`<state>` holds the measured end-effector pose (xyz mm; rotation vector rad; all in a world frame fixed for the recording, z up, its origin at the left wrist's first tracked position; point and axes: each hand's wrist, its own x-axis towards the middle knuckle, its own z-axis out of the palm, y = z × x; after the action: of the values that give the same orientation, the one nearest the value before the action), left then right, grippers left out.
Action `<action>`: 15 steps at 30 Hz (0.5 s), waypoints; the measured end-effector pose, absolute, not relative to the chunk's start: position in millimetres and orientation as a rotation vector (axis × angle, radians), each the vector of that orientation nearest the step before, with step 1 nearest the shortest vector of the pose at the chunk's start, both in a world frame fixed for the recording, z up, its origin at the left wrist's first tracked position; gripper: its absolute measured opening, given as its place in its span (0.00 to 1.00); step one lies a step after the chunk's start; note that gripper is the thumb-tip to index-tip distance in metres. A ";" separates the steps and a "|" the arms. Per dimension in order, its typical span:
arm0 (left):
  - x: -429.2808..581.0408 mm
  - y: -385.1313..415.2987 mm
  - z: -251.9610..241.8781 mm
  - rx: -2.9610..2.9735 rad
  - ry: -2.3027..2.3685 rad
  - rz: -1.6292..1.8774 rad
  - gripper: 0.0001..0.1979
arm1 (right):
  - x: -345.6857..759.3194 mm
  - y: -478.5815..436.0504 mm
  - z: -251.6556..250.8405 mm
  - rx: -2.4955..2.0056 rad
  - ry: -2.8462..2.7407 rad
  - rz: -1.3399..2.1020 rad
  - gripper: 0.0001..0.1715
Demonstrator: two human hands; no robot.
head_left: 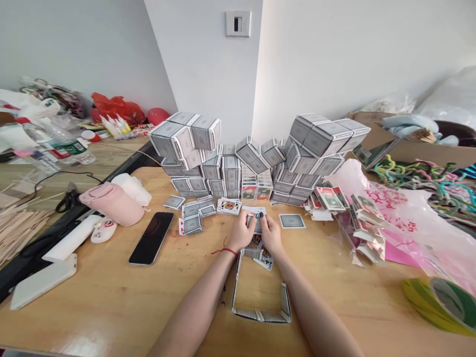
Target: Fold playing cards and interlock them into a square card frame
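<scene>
Between the fingertips of my left hand (241,231) and my right hand (271,233) is a grey-backed playing card (257,225). Both hands are closed on it, partly covering it. Below them, loose face cards (265,261) lie on the table beside an upright frame of folded cards (260,316). Ahead, a king-type face card (228,206) lies left of my hands, and a single card (292,221) lies face down to the right. Further left sits a small group of folded cards (192,223).
Stacked card boxes rise at the left (186,134) and right (316,136) along the wall. A black phone (151,238) and pink bottle (113,203) lie left. Empty card packs (368,228), a plastic bag (405,213) and yellow-green tape (441,305) lie right.
</scene>
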<state>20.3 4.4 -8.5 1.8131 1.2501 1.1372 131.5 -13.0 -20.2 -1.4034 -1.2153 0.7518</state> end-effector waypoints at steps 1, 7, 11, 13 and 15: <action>20.2 3.5 -8.3 1.849 1.273 1.121 0.08 | 131.1 -13.1 -21.0 -1.418 -1.207 0.739 0.23; 21.9 0.9 -6.9 1.938 1.335 1.081 0.08 | 132.0 -10.8 -24.9 -1.458 -1.198 0.678 0.24; 22.7 1.6 -6.9 1.924 1.268 1.106 0.07 | 132.4 -10.8 -25.2 -1.457 -1.244 0.645 0.23; 22.9 2.3 -7.4 1.908 1.251 1.121 0.07 | 132.2 -11.5 -24.9 -1.478 -1.261 0.601 0.23; 23.1 3.0 -8.3 1.881 1.245 1.138 0.08 | 131.7 -12.0 -24.3 -1.486 -1.274 0.573 0.23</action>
<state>23.1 3.0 -8.3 1.8807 1.2450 1.1378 131.7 -12.0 -24.3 -1.4863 -1.2740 0.5732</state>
